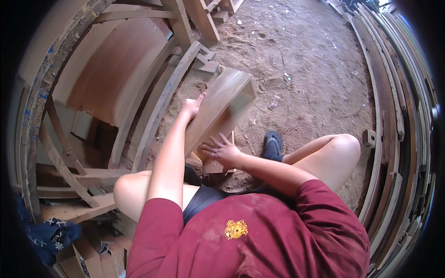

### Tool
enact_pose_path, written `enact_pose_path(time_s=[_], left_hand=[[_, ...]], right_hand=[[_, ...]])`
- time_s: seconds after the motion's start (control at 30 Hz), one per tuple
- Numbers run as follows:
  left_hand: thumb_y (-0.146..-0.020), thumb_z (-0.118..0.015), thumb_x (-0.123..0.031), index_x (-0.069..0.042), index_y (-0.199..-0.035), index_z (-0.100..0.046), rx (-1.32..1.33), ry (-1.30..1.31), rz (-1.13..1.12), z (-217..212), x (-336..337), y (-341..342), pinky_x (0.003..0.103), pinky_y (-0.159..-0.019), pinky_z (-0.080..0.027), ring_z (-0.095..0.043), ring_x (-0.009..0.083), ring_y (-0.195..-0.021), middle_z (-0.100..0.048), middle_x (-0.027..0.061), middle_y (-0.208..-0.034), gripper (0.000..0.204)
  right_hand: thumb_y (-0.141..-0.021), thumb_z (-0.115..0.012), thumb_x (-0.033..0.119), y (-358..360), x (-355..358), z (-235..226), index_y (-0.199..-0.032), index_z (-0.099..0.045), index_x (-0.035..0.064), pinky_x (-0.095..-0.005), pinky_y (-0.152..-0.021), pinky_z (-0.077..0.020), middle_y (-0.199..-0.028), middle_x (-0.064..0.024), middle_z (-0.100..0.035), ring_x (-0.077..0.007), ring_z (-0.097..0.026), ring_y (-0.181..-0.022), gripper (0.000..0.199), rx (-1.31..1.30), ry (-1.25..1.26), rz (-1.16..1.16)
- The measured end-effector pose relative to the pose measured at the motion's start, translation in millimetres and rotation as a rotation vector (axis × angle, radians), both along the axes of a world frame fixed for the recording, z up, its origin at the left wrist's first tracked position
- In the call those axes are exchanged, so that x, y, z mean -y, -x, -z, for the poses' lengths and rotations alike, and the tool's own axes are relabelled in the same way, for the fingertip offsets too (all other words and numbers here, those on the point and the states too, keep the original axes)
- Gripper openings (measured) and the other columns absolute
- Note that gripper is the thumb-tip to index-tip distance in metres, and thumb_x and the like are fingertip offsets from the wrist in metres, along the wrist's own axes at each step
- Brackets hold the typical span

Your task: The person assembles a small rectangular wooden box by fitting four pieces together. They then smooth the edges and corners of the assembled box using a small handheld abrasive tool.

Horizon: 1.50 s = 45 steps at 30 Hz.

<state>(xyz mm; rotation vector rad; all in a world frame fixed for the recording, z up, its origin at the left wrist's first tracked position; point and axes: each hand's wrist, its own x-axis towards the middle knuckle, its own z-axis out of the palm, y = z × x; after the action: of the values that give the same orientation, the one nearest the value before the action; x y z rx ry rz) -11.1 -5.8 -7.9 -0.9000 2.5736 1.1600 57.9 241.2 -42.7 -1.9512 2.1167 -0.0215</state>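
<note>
A long, narrow wooden box [215, 99], like a drawer, stands tilted between my knees, its hollow side facing right. My left hand [191, 109] grips its left edge, thumb on the outer face and the other fingers mostly hidden. My right hand [222, 152] is spread at the near end of the hollow side, holding nothing; whether its fingertips touch the wood I cannot tell. Beneath that hand, a smaller pale wooden piece [217, 167] shows in part by the box's near end.
Wooden frames [162, 102] and a curved brown panel [99, 69] stand at the left. Long boards [384, 116] are stacked along the right. Sandy, dusty ground [306, 83] with small scraps lies ahead. Dark blue cloth [53, 236] is at the lower left. A sandal [273, 144] is on my right foot.
</note>
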Motion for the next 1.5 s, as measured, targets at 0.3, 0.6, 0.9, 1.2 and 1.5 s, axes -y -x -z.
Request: enact_pose_path(time_s=[0.3,0.6,0.9,1.2,1.5], left_hand=[[-0.085,-0.052,-0.078,0.007,-0.093,-0.074,-0.035,-0.015,-0.005,-9,-9,-1,0.040,-0.085,-0.052,-0.071,0.0298,-0.095,-0.073,0.0253,-0.097,0.088],[-0.084,-0.048,-0.082,0.012,-0.100,-0.070,-0.033,-0.034,0.009,0,8,0,0.041,-0.087,-0.050,-0.069,0.0273,-0.100,-0.072,0.0262,-0.099,0.098],[-0.084,-0.052,-0.080,0.006,-0.101,-0.073,0.000,-0.022,0.018,3,8,7,0.041,-0.090,-0.050,-0.069,0.0305,-0.102,-0.072,0.0251,-0.106,0.090],[-0.081,-0.050,-0.083,0.010,-0.107,-0.069,0.019,-0.077,0.009,9,28,10,0.041,-0.097,-0.049,-0.065,0.0364,-0.115,-0.066,0.0309,-0.116,0.098],[-0.082,-0.051,-0.082,0.011,-0.107,-0.069,0.036,-0.035,0.017,2,23,14,0.042,-0.098,-0.048,-0.064,0.0381,-0.116,-0.065,0.0319,-0.116,0.097]], right_hand=[[-0.052,-0.090,0.055,101,-37,-9,-0.158,-0.023,0.0149,-0.0680,-0.118,0.0003,-0.163,-0.0085,-0.023,-0.0383,-0.006,-0.153,0.131,-0.160,-0.219,0.446],[-0.062,-0.081,0.050,-9,-14,31,-0.160,-0.020,0.0176,-0.0655,-0.119,-0.0082,-0.167,-0.0034,-0.013,-0.0345,-0.007,-0.154,0.120,-0.237,0.263,0.051],[-0.065,-0.058,0.088,75,-36,-16,-0.158,-0.017,0.0056,-0.0671,-0.116,0.0065,-0.167,-0.0120,-0.011,-0.0372,0.006,-0.153,0.131,-0.055,0.068,0.446],[-0.075,-0.046,0.087,-14,-16,-2,-0.158,-0.020,0.0086,-0.0635,-0.120,0.0006,-0.167,-0.0091,-0.013,-0.0355,0.001,-0.154,0.117,0.006,0.217,0.221],[-0.085,-0.033,0.085,105,-31,0,-0.160,-0.014,0.0102,-0.0653,-0.118,0.0029,-0.167,-0.0079,-0.007,-0.0375,0.008,-0.153,0.107,-0.111,0.117,0.733]])
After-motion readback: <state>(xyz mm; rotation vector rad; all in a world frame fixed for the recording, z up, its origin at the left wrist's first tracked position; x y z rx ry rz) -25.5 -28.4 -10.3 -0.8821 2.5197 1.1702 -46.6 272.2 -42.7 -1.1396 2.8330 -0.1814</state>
